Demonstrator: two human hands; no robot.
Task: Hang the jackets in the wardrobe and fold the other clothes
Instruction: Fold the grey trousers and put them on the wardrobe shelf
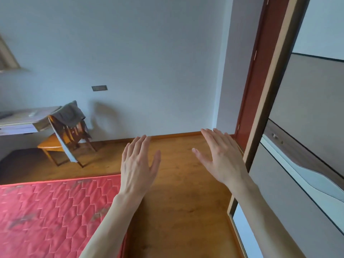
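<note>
A grey garment (pixel 69 114) hangs over the back of a wooden chair (pixel 72 140) at the far left, by the wall. The wardrobe (pixel 305 127) stands along the right side, its grey sliding door in a wooden frame. My left hand (pixel 138 164) is held out in front of me over the floor, fingers straight, holding nothing. My right hand (pixel 221 155) is also stretched forward with flat fingers, empty, just left of the wardrobe's frame. Both hands are far from the garment.
A red quilted mattress (pixel 55 216) fills the lower left. A desk (pixel 24 118) stands at the left wall beside the chair. Wooden floor (pixel 182 211) runs between the mattress and the wardrobe. A red-brown door frame (pixel 253 81) rises beside the wardrobe.
</note>
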